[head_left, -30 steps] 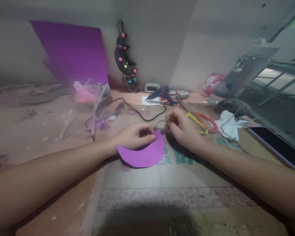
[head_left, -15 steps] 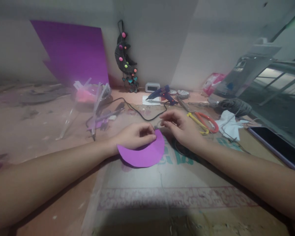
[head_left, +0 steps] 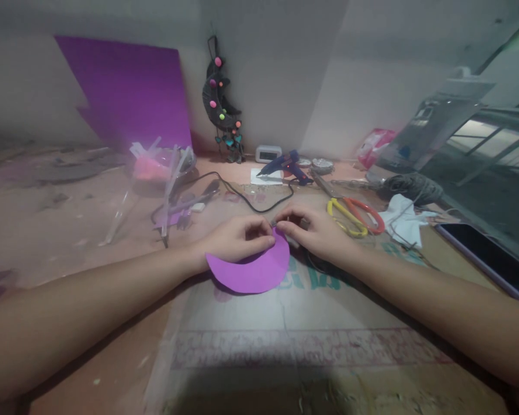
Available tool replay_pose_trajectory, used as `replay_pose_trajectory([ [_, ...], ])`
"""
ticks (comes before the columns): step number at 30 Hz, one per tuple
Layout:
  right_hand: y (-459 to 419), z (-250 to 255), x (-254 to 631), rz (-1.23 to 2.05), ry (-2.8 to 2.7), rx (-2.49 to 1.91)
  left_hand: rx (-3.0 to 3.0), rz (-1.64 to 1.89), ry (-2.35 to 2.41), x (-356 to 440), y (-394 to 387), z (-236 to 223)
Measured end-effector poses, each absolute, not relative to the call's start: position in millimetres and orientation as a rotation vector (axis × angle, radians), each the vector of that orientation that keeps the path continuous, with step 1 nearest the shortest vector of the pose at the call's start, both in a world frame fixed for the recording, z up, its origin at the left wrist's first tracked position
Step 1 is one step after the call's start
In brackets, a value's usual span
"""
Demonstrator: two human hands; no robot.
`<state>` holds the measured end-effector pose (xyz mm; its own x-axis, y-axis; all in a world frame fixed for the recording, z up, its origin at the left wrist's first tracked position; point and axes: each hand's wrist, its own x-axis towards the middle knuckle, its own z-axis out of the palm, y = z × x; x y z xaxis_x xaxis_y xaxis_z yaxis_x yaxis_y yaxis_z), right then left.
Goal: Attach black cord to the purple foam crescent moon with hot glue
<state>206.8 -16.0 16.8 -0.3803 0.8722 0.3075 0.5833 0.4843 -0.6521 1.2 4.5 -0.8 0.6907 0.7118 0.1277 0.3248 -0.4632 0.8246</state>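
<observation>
A purple paper crescent (head_left: 255, 275) is held above the table, its pointed left end near my left wrist. My left hand (head_left: 246, 235) pinches it close to its upper right tip between thumb and fingers. Around that tip sits a small dark-grey wrap of yarn (head_left: 273, 223). My right hand (head_left: 311, 227) is closed there, thumb and forefinger pinched at the wrap. The yarn between those fingertips is mostly hidden. Part of a dark strand shows under the right hand.
Behind stand a blue glue gun (head_left: 285, 166), a small digital clock (head_left: 268, 154) and a decorated black crescent (head_left: 218, 104). To the right lie scissors (head_left: 348, 218), a grey yarn bundle (head_left: 415, 189), white tissue (head_left: 402, 219) and a phone (head_left: 488, 253). Purple sheet (head_left: 134, 92) leans back left.
My right hand has come down and left, its fingers closing at the crescent's wrapped tip. My left hand and the paper have stayed nearly still.
</observation>
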Motion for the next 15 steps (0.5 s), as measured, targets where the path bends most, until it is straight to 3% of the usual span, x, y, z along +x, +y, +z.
replay_pose_trajectory([
  [15, -18.9, 15.5, 206.3, 0.796, -2.006, -1.177, 2.081, 0.597, 0.795, 1.5, 5.9, -3.7],
])
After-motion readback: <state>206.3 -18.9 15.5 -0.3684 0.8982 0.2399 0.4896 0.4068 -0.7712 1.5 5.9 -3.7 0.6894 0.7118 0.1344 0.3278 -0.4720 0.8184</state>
